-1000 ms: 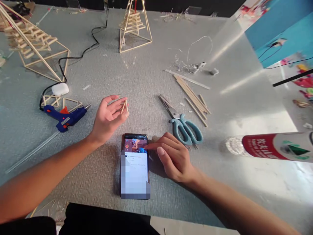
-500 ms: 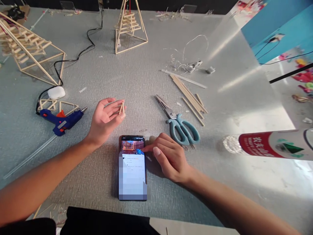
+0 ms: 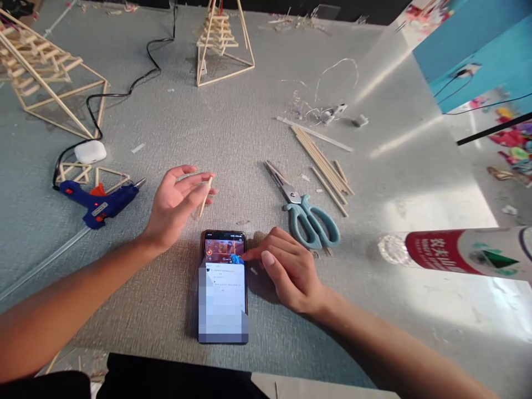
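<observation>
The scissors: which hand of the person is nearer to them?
Right. The right hand lies just below the scissors' handles; the left hand is farther off to their left, holding a stick.

Phone (image 3: 223,299): flat on the tabletop (image 3: 245,188), screen lit, colourful picture across its far end!
Wooden stick (image 3: 205,198): pale, slim, tilted, just beyond!

Wooden stick (image 3: 203,205) in left hand (image 3: 172,204)

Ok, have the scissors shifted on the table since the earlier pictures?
No. Judged against the bundle of wooden sticks, the scissors keep the same place and angle; only the camera view has drifted slightly.
</observation>
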Demonstrator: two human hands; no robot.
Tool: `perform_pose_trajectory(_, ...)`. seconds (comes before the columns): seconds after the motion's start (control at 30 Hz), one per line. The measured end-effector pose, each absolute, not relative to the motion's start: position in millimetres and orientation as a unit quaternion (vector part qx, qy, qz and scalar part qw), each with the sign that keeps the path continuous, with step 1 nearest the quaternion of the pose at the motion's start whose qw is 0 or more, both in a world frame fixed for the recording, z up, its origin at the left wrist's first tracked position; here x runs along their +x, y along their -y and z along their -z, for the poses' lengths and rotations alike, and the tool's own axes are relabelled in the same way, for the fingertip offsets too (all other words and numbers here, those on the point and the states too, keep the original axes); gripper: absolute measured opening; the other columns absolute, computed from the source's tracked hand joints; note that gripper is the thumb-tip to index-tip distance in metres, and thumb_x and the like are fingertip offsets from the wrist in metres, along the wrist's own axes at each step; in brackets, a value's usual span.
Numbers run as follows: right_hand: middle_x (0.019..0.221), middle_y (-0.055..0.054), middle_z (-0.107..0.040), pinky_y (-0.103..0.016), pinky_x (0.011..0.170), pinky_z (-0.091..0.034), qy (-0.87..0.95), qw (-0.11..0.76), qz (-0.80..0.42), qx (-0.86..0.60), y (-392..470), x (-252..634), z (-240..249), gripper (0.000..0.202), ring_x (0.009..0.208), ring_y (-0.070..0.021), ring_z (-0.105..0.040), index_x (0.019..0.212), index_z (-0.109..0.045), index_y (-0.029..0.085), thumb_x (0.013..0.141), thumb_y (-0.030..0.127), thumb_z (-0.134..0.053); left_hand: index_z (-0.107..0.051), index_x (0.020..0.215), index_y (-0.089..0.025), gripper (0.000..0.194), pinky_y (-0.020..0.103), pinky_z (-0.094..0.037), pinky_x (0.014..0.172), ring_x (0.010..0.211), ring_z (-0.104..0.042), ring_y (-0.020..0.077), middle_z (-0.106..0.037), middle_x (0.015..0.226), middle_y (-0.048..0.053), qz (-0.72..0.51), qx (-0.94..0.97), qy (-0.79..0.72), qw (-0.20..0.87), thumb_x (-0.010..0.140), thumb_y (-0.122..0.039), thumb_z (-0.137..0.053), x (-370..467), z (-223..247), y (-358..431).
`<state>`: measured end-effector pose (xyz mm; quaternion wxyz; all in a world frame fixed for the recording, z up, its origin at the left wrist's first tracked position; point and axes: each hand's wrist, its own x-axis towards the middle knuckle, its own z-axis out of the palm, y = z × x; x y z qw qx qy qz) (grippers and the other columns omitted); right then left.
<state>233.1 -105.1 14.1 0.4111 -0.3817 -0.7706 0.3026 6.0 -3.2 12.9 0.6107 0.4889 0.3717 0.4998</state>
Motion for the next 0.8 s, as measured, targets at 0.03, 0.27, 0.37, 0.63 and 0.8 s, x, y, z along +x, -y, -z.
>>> perform_pose_trajectory(0.03,0.082,-0.003,-0.067,-0.034,0.074,-0.041,0.771,0.412,-0.3,-0.381,105.2,233.0,-14.1,0.033,0.075,-0.0149,-0.054,0.107,-0.071,0.017,0.1,0.012,-0.039,-0.049,0.116,-0.02,0.044,0.035,-0.061,0.079,0.095,-0.074,0.0215,-0.071,0.12,0.012,-0.502,0.484,-0.369,0.615,0.088,-0.043,-0.074,5.8,-13.0,3.0)
perform_pose_trajectory(0.27,0.08,-0.004,-0.067,-0.035,0.071,-0.042,0.775,0.414,-0.29,-0.38,104.5,231.5,-16.0,0.033,0.073,-0.0159,-0.053,0.106,-0.071,0.018,0.102,0.014,-0.038,-0.052,0.112,-0.023,0.034,0.035,-0.062,0.068,0.087,-0.073,0.0217,-0.069,0.117,0.008,-0.523,0.448,-0.361,0.628,0.09,-0.047,-0.062,3.3,-10.5,-0.6)
perform_pose_trajectory(0.37,0.079,-0.004,-0.066,-0.035,0.071,-0.042,0.774,0.414,-0.294,-0.379,104.1,231.5,-17.0,0.033,0.072,-0.016,-0.052,0.106,-0.071,0.019,0.101,0.013,-0.039,-0.052,0.112,-0.024,0.029,0.035,-0.062,0.069,0.092,-0.072,0.0223,-0.066,0.127,0.008,-0.517,0.449,-0.374,0.625,0.089,-0.038,-0.062,3.3,-9.5,-1.3)
perform_pose_trajectory(0.63,0.082,-0.003,-0.065,-0.036,0.073,-0.041,0.769,0.415,-0.305,-0.379,104.8,233.2,-14.1,0.033,0.075,-0.0155,-0.052,0.108,-0.07,0.019,0.1,0.01,-0.04,-0.052,0.112,-0.025,0.031,0.044,-0.061,0.078,0.103,-0.07,0.028,-0.063,0.134,0.008,-0.523,0.457,-0.372,0.616,0.084,-0.03,-0.065,5.0,-8.0,0.2)
perform_pose_trajectory(0.8,0.083,-0.003,-0.066,-0.036,0.073,-0.042,0.768,0.414,-0.306,-0.381,106.0,233.0,-12.6,0.032,0.075,-0.0151,-0.052,0.108,-0.071,0.019,0.1,0.01,-0.041,-0.051,0.114,-0.024,0.033,0.05,-0.06,0.087,0.108,-0.069,0.0295,-0.061,0.137,0.009,-0.52,0.466,-0.376,0.61,0.085,-0.028,-0.064,4.1,-7.3,0.2)
